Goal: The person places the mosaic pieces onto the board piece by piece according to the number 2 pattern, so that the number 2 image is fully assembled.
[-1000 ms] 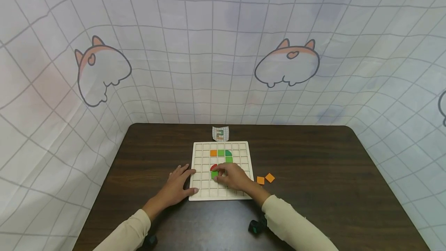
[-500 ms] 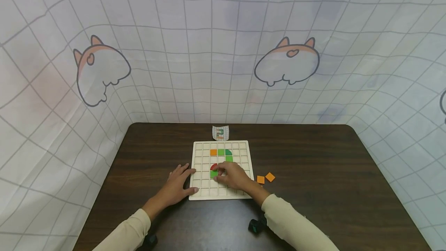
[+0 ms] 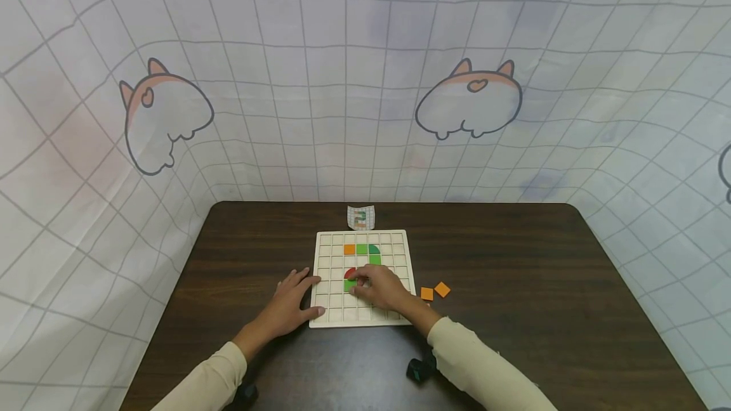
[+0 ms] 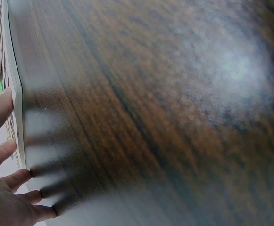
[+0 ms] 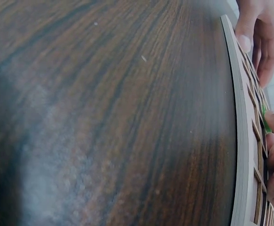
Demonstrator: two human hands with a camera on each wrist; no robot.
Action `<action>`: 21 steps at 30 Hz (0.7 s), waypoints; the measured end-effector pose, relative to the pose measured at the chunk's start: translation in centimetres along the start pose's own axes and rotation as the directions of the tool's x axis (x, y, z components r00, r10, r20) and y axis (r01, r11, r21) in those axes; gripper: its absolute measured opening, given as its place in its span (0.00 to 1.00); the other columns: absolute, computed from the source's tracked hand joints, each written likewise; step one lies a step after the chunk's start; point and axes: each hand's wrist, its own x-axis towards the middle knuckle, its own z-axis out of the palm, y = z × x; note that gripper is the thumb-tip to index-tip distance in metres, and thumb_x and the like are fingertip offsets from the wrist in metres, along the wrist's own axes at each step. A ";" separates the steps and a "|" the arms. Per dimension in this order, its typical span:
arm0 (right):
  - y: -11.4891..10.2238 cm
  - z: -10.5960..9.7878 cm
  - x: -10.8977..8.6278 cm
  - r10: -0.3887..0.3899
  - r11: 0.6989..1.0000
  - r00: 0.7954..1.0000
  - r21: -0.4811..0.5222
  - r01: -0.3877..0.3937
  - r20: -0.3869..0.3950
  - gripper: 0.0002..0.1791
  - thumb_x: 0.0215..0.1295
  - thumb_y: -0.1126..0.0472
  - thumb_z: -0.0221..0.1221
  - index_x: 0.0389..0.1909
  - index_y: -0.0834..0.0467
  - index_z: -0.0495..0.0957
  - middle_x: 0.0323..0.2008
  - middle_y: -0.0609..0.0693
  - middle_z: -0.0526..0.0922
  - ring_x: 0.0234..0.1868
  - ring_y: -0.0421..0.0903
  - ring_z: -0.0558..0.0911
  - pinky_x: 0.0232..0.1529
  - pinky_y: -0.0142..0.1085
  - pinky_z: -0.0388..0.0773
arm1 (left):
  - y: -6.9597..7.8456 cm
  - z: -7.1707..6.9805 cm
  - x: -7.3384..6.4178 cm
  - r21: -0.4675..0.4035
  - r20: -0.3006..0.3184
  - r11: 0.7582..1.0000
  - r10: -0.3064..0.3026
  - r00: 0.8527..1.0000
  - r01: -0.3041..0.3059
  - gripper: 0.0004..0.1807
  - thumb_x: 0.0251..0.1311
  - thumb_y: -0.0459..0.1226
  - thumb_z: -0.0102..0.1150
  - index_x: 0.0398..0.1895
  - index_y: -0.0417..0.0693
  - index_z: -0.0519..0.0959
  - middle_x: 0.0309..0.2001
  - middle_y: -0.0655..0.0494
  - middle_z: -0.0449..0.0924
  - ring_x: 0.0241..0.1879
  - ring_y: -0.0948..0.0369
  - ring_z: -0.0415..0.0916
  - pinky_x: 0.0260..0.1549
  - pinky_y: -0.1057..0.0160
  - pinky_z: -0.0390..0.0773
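A cream grid board (image 3: pixel 337 317) lies on the table in the head view. My right hand (image 3: pixel 385 289) is over its middle, thumb and fingertips pinching a green square tile (image 3: pixel 349 286) at the board; the right wrist view shows the thumb against the green tile (image 5: pixel 266 120). Just beyond it sits a red curved tile (image 3: pixel 349 273), partly hidden by a finger. Farther up are an orange tile (image 3: pixel 349 250), a green tile (image 3: pixel 362 249), a dark green rounded tile (image 3: pixel 374 249) and another green tile (image 3: pixel 374 259). My left hand (image 3: pixel 290 306), fingers spread, rests at the board's left edge.
Two loose orange square tiles (image 3: pixel 427 294) lie right of the board. A small printed pattern card (image 3: pixel 361 218) stands behind it. A black object (image 3: pixel 419 370) shows by the right sleeve. White grid-patterned cloth (image 3: pixel 365 81) surrounds the dark wooden table (image 3: pixel 514 309).
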 end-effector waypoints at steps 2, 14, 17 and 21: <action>0.0 0.1 0.0 0.003 1.000 1.000 -0.006 -0.003 -0.002 0.10 0.65 0.57 0.66 0.46 0.53 0.86 0.30 0.40 0.82 0.32 0.35 0.76 0.37 0.32 0.74 | 0.0 0.0 0.0 0.000 -0.001 1.000 0.000 1.000 0.000 0.37 0.60 0.50 0.70 0.70 0.49 0.70 0.76 0.40 0.58 0.78 0.37 0.47 0.68 0.27 0.50; 0.2 0.2 0.0 0.008 1.000 1.000 0.005 -0.008 -0.012 0.10 0.64 0.56 0.68 0.45 0.53 0.86 0.29 0.40 0.81 0.29 0.34 0.74 0.34 0.30 0.73 | 0.0 0.0 -0.1 -0.003 -0.005 1.000 0.004 1.000 -0.004 0.37 0.60 0.50 0.70 0.70 0.49 0.70 0.76 0.40 0.58 0.77 0.37 0.47 0.68 0.27 0.50; 0.2 0.3 0.1 0.020 1.000 1.000 0.000 -0.020 -0.006 0.11 0.64 0.55 0.68 0.45 0.52 0.86 0.29 0.40 0.81 0.29 0.34 0.74 0.34 0.30 0.72 | 0.1 0.0 -0.1 -0.007 -0.008 1.000 0.007 1.000 -0.007 0.37 0.60 0.49 0.70 0.70 0.49 0.70 0.76 0.40 0.59 0.77 0.36 0.47 0.68 0.27 0.50; 0.1 0.3 0.0 0.028 1.000 1.000 -0.006 -0.028 -0.008 0.11 0.64 0.55 0.68 0.46 0.52 0.86 0.29 0.39 0.81 0.30 0.34 0.74 0.35 0.30 0.73 | 0.0 0.1 -0.1 -0.004 -0.008 1.000 0.002 1.000 -0.002 0.37 0.60 0.50 0.70 0.70 0.48 0.70 0.76 0.40 0.59 0.77 0.36 0.47 0.68 0.27 0.50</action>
